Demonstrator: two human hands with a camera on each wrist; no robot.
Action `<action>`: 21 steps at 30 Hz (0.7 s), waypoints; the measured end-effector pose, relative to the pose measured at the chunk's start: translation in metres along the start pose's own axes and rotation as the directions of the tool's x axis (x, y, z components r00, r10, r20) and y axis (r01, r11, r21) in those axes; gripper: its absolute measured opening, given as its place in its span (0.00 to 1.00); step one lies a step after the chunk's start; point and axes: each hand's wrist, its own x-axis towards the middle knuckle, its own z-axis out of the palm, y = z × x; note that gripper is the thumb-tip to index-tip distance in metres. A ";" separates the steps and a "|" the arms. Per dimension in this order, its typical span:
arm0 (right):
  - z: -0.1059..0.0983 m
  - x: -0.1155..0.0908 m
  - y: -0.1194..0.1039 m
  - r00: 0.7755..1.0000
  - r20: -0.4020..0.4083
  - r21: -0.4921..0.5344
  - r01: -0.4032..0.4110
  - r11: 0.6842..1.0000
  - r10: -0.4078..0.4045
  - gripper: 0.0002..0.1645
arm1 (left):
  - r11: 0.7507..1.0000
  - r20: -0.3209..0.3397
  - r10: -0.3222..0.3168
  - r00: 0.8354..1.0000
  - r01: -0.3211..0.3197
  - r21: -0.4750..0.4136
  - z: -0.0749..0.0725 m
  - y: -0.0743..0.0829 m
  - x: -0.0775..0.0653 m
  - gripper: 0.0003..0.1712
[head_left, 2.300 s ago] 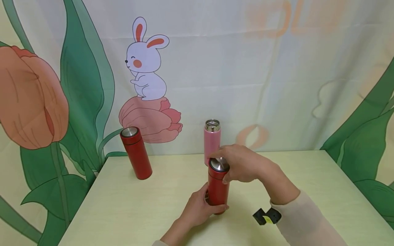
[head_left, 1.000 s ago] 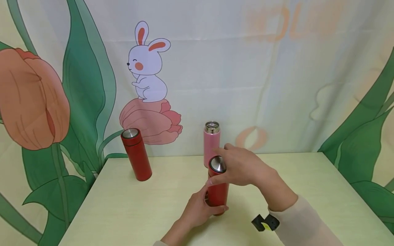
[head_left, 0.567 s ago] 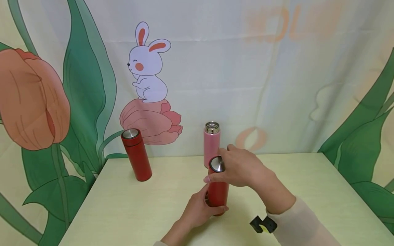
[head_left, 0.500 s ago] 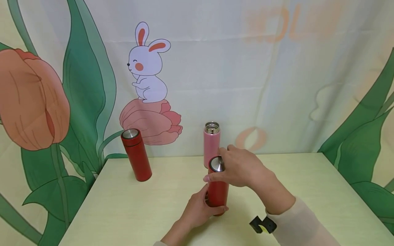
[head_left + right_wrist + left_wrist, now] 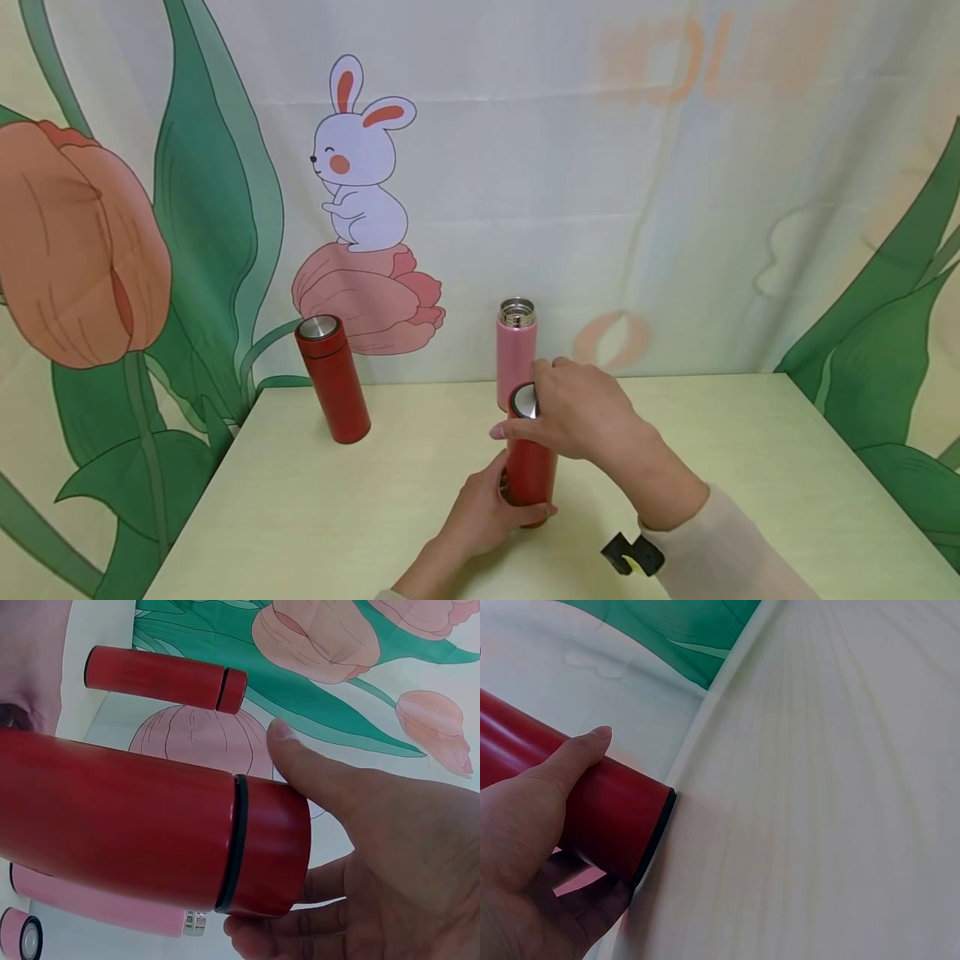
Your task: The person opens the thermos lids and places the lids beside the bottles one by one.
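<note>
A red thermos (image 5: 532,473) stands upright near the front middle of the table. Its lower body is in the grip of my left hand (image 5: 478,510), thumb across the front and fingers behind. Over the top, my right hand (image 5: 588,410) curls round the red lid (image 5: 271,847) with its steel disc. In the right wrist view the thumb sticks out past one side of the lid and the fingertips touch the other side. A dark ring marks the seam between lid and body. Just behind stands a lidless pink thermos (image 5: 516,348), its steel neck bare.
Another red thermos (image 5: 333,382), lid on, stands at the left of the pale table (image 5: 300,517). A pink lid (image 5: 10,930) shows beside the pink thermos in the right wrist view. A printed curtain (image 5: 525,167) hangs behind the table.
My right hand has turned about the lid: its thumb swung from the right front to beyond the left side, and the wrist shifted left and nearer. The left hand keeps its grip.
</note>
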 end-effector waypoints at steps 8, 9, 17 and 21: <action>0.002 0.002 -0.002 1.000 -0.014 0.011 0.009 1.000 -0.009 0.32 | 1.000 -0.012 0.001 1.000 -0.001 0.017 0.001 -0.001 0.000 0.44; 0.002 0.002 -0.002 1.000 -0.014 0.011 0.012 1.000 -0.011 0.32 | 1.000 -0.012 -0.001 1.000 0.001 0.020 0.001 0.000 0.000 0.45; 0.001 0.002 -0.002 0.999 -0.020 0.019 0.028 0.999 -0.027 0.31 | 1.000 -0.007 -0.015 1.000 0.015 0.019 0.000 0.001 0.001 0.47; 0.000 0.001 -0.001 0.999 -0.021 0.026 0.045 0.999 -0.045 0.29 | 1.000 -0.006 -0.013 1.000 0.013 0.019 0.001 0.001 0.001 0.48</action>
